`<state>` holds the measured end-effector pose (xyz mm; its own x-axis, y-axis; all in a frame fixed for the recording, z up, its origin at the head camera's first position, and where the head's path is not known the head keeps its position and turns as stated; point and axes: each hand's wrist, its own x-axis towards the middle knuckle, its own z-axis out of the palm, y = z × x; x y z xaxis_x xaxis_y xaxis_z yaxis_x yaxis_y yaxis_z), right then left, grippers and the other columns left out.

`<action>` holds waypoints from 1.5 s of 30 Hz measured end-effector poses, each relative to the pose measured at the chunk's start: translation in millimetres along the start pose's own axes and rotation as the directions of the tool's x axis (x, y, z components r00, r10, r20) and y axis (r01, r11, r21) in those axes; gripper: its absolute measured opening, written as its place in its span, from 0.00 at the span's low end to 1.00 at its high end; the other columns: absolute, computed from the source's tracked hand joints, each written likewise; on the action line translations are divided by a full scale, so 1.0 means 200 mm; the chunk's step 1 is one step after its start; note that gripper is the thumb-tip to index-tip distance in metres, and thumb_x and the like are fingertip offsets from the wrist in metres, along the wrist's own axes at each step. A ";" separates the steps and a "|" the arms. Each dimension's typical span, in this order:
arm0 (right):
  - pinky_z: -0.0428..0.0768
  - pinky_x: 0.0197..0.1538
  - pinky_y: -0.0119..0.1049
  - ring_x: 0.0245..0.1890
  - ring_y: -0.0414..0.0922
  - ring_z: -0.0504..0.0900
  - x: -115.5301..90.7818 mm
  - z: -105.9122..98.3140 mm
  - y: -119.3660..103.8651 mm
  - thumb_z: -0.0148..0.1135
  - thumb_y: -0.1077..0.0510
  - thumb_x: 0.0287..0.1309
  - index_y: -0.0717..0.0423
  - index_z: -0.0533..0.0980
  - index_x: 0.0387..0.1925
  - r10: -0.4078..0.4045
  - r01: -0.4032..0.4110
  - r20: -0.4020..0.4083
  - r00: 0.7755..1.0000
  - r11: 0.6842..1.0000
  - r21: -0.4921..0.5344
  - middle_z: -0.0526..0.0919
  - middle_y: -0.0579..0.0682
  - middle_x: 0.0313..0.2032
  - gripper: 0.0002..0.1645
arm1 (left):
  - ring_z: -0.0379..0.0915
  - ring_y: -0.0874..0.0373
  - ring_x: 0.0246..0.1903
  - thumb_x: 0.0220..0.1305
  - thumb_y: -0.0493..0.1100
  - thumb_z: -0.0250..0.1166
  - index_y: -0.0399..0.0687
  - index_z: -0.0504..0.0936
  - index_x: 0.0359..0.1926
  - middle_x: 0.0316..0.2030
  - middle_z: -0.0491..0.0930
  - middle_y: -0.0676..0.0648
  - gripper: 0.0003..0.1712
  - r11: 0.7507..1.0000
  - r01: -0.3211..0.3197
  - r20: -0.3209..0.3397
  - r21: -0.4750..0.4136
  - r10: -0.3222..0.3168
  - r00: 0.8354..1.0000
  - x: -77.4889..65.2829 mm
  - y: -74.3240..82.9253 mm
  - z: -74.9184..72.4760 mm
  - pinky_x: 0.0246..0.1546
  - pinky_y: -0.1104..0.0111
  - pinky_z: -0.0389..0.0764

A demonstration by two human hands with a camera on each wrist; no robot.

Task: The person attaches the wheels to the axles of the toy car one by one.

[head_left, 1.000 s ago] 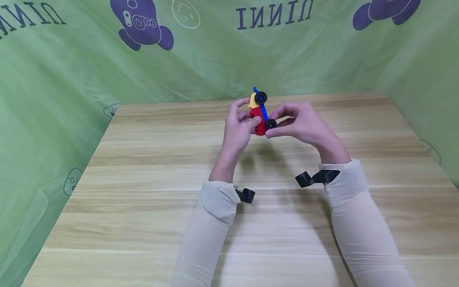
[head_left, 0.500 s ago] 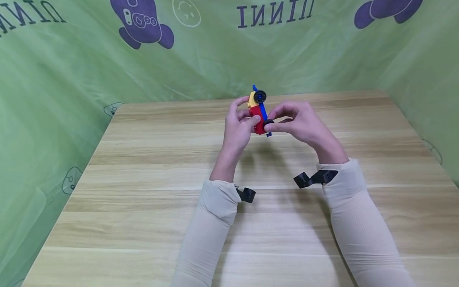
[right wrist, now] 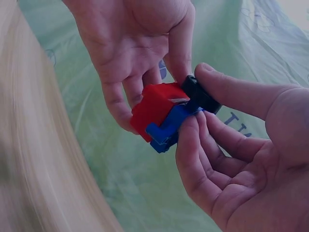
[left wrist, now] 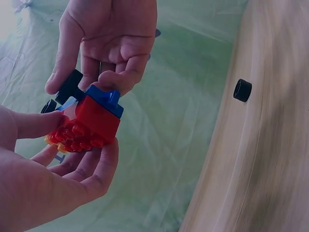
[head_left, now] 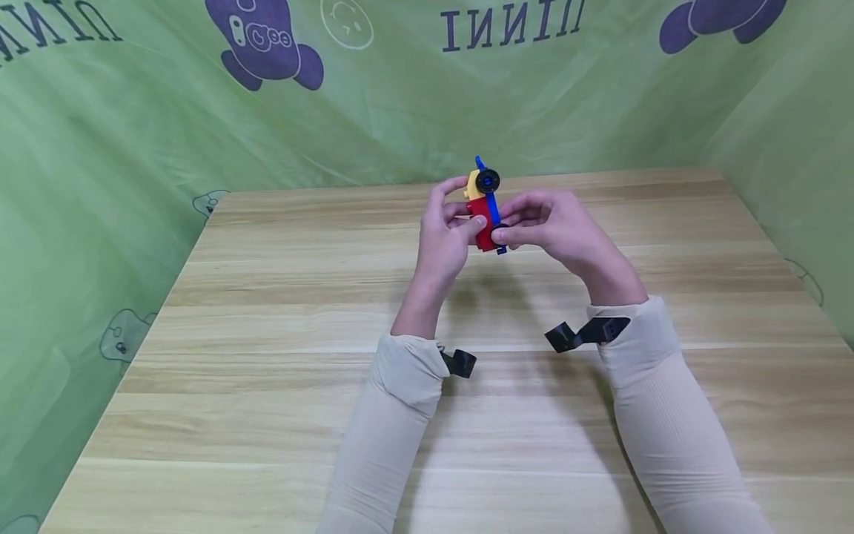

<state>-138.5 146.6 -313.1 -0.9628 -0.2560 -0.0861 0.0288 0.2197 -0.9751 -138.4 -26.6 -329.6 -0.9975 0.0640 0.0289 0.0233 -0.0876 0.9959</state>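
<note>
My left hand (head_left: 443,237) grips a toy car built of bricks, with a red body (left wrist: 98,118), a yellow part (head_left: 472,185) and a blue chassis (head_left: 492,209). The car is held up above the table, tilted on end in the head view. One black wheel (head_left: 488,181) sits at its upper end. At the lower end, my right hand (head_left: 557,226) has its thumb against another black wheel (right wrist: 200,95), with fingertips on the blue underside, pinching wheel and chassis together. In the left wrist view that wheel (left wrist: 69,87) stands at the chassis side.
A loose black wheel (left wrist: 242,90) lies on the wooden table (head_left: 267,334) in the left wrist view. Green printed cloth (head_left: 400,111) hangs behind the table and along its sides. Black wrist cameras (head_left: 459,363) are strapped over both sleeves.
The lower wheel has shifted left against the car, and my right thumb has moved up over it. The blue end piece below now shows. My left hand keeps its hold, barely moving.
</note>
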 end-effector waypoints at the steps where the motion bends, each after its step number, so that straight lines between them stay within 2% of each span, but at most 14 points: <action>1: 0.84 0.41 0.30 0.34 0.38 0.85 0.00 0.00 0.00 0.71 0.65 0.57 0.70 0.77 0.49 -0.006 0.006 0.004 1.000 1.000 0.002 0.86 0.44 0.33 0.20 | 0.80 0.51 0.38 0.66 0.25 0.60 0.48 0.68 0.68 0.47 0.82 0.35 0.31 1.000 0.002 0.000 0.005 -0.002 1.000 0.00 0.00 0.00 0.39 0.66 0.83; 4: 0.85 0.42 0.31 0.34 0.39 0.86 0.01 0.00 0.01 0.71 0.66 0.57 0.70 0.77 0.49 -0.014 0.015 0.016 1.000 1.000 -0.025 0.86 0.45 0.33 0.20 | 0.80 0.51 0.37 0.67 0.26 0.60 0.49 0.69 0.68 0.48 0.82 0.35 0.31 1.000 0.013 -0.001 0.013 -0.013 1.000 0.00 0.00 -0.01 0.41 0.62 0.84; 7: 0.85 0.43 0.32 0.34 0.40 0.86 0.01 0.00 0.01 0.71 0.66 0.58 0.69 0.78 0.49 -0.017 0.017 0.012 1.000 0.997 -0.075 0.86 0.46 0.34 0.18 | 0.79 0.52 0.35 0.67 0.26 0.61 0.48 0.70 0.67 0.47 0.83 0.35 0.30 0.999 0.011 -0.003 0.037 -0.011 1.000 0.00 0.00 -0.01 0.38 0.65 0.84; 11: 0.85 0.40 0.32 0.32 0.40 0.86 0.02 0.02 0.01 0.71 0.66 0.58 0.70 0.79 0.47 -0.027 0.028 0.010 1.000 0.994 -0.110 0.86 0.47 0.33 0.17 | 0.78 0.53 0.33 0.66 0.26 0.62 0.48 0.71 0.66 0.47 0.83 0.35 0.30 0.997 -0.003 -0.011 0.076 0.003 1.000 0.00 0.01 -0.01 0.35 0.69 0.83; 16: 0.84 0.36 0.29 0.29 0.40 0.84 0.01 0.03 0.00 0.72 0.67 0.56 0.72 0.79 0.45 -0.059 0.057 -0.004 0.998 0.987 -0.151 0.84 0.51 0.32 0.17 | 0.79 0.51 0.34 0.66 0.26 0.62 0.49 0.72 0.65 0.46 0.83 0.36 0.30 0.997 0.005 -0.008 0.080 -0.005 1.000 0.00 0.01 -0.01 0.36 0.67 0.85; 20: 0.84 0.36 0.29 0.28 0.41 0.84 0.01 0.03 0.00 0.72 0.68 0.56 0.73 0.78 0.46 -0.065 0.065 0.004 0.998 0.985 -0.159 0.84 0.53 0.33 0.17 | 0.79 0.51 0.34 0.66 0.26 0.61 0.48 0.72 0.66 0.45 0.83 0.35 0.30 0.998 0.012 0.002 0.063 -0.012 1.000 0.00 0.00 -0.01 0.36 0.67 0.85; 27: 0.82 0.38 0.28 0.32 0.40 0.83 0.02 0.01 0.01 0.72 0.64 0.58 0.70 0.77 0.48 -0.010 0.013 0.024 1.000 0.990 -0.143 0.83 0.50 0.35 0.19 | 0.78 0.53 0.34 0.67 0.26 0.60 0.47 0.70 0.67 0.45 0.82 0.34 0.29 0.999 0.014 0.018 0.038 -0.015 1.000 0.01 -0.01 -0.01 0.35 0.68 0.84; 33: 0.82 0.40 0.29 0.32 0.41 0.84 0.02 -0.01 0.01 0.72 0.62 0.58 0.68 0.78 0.48 -0.005 0.010 0.031 0.999 0.989 -0.148 0.83 0.49 0.35 0.19 | 0.79 0.53 0.35 0.68 0.26 0.60 0.47 0.70 0.66 0.45 0.82 0.34 0.28 0.999 0.016 0.031 0.043 -0.017 0.999 0.01 0.00 -0.01 0.35 0.68 0.85; 39: 0.83 0.38 0.30 0.31 0.41 0.85 0.01 -0.06 0.02 0.66 0.54 0.66 0.66 0.77 0.51 0.014 -0.013 0.009 1.000 0.995 -0.095 0.85 0.45 0.32 0.20 | 0.79 0.55 0.34 0.68 0.26 0.59 0.45 0.70 0.66 0.45 0.82 0.33 0.28 1.000 0.025 0.039 0.015 -0.026 0.999 0.01 0.00 0.00 0.33 0.70 0.83; 43: 0.85 0.36 0.30 0.29 0.40 0.86 0.02 -0.13 0.03 0.61 0.49 0.70 0.69 0.75 0.52 0.023 -0.015 -0.103 0.994 0.997 0.071 0.85 0.45 0.31 0.25 | 0.78 0.56 0.33 0.68 0.26 0.59 0.44 0.69 0.67 0.46 0.82 0.32 0.28 1.000 0.023 0.032 -0.013 -0.023 0.999 0.01 0.00 0.00 0.31 0.70 0.83; 45: 0.85 0.34 0.29 0.28 0.39 0.86 0.03 -0.17 0.05 0.61 0.46 0.69 0.67 0.75 0.51 0.051 -0.026 -0.184 0.982 0.990 0.136 0.86 0.45 0.30 0.26 | 0.79 0.57 0.33 0.68 0.25 0.59 0.44 0.69 0.67 0.46 0.82 0.31 0.29 1.000 0.022 0.030 -0.022 -0.021 0.999 0.01 -0.01 0.00 0.31 0.70 0.83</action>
<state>-153.4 178.5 -317.0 -0.9931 -0.0672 -0.0963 0.0896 0.0961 -0.9913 -140.9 -26.1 -330.7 -0.9953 0.0959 0.0104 0.0000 -0.1082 0.9941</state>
